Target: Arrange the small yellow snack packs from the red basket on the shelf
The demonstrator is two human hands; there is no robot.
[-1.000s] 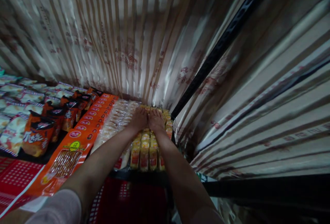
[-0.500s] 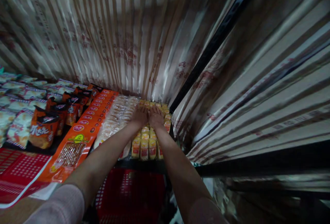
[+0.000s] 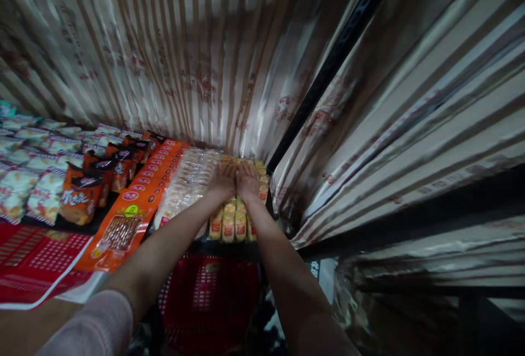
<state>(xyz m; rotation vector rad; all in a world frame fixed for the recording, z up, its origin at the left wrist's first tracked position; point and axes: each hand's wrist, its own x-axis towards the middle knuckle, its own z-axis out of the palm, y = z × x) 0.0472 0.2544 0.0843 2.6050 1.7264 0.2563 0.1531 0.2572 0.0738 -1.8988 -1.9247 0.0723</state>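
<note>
Side by side, my left hand (image 3: 223, 181) and my right hand (image 3: 246, 182) lie flat on top of rows of small yellow packaged snacks (image 3: 228, 226) at the shelf's right end. Both hands have their fingers stretched forward and hold nothing. Several yellow packs stay hidden beneath them. Left of the packs, against my left hand, are clear plastic packs of pale round food (image 3: 186, 181). Beyond those lies a row of orange packets (image 3: 123, 227), the front one with a window onto brown sticks.
Orange-and-black snack bags (image 3: 82, 194) and white snack bags (image 3: 45, 194) fill the shelf's left side. A red basket (image 3: 209, 296) is below the shelf, and another red basket (image 3: 45, 252) is at left. Behind hangs striped plastic sheeting (image 3: 205, 60), crossed by a black post (image 3: 324, 77).
Both hands stay pressed on the yellow packs with almost no movement. The view has shifted slightly, so the shelf's front sits a little higher.
</note>
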